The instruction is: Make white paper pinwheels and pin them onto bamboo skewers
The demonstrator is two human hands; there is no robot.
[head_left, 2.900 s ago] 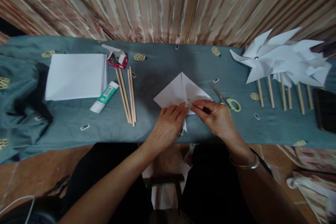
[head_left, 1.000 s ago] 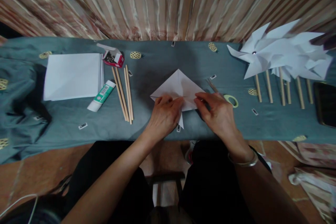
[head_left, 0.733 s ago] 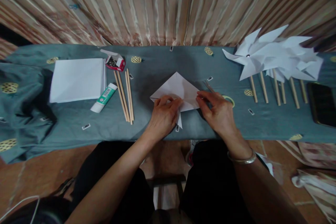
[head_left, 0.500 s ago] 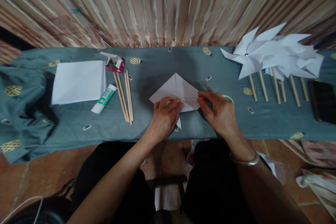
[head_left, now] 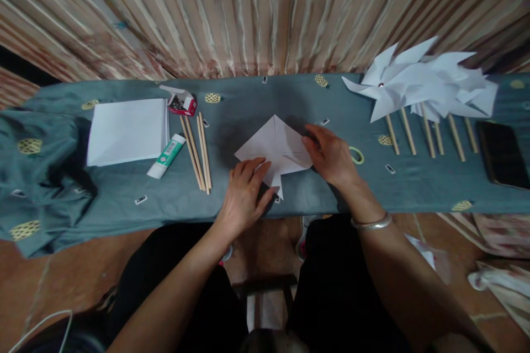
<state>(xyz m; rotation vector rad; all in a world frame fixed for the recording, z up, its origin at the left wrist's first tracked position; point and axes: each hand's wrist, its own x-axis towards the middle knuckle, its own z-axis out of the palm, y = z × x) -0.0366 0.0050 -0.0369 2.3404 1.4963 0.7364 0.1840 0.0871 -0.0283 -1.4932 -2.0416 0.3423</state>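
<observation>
Paper position: the folded white paper (head_left: pixel 275 146) lies flat on the cloth at centre, between the two hands and touching both.
Left hand: the left hand (head_left: pixel 244 196) rests palm down at the paper's near left edge, fingers spread and loosely extended, their tips on the sheet; it grips nothing.
Right hand: the right hand (head_left: pixel 331 154) lies at the paper's right corner, fingers gently curled with the tips against the edge; whether it pinches the paper cannot be told. A metal bangle (head_left: pixel 371 224) sits on that wrist.
Paper appearance: white, kite-like in outline, a peak pointing away from the person, creases running across it, and a small pointed flap hanging toward the near edge.
Surface: a long table covered by a grey-blue cloth (head_left: pixel 248 105) with small yellow motifs.
Room: a striped, pleated curtain (head_left: pixel 265 11) hangs directly behind the table; reddish floor shows below.
Right of the hands: finished paper pinwheels (head_left: pixel 418 85) on wooden sticks, a dark phone (head_left: pixel 503 154), and a green scissor handle (head_left: pixel 356 155) just beside the right hand.
Left of the hands: a stack of white sheets (head_left: pixel 126 131), loose wooden sticks (head_left: pixel 199 149), a glue stick (head_left: pixel 167 148), a small red box (head_left: pixel 182 103).
</observation>
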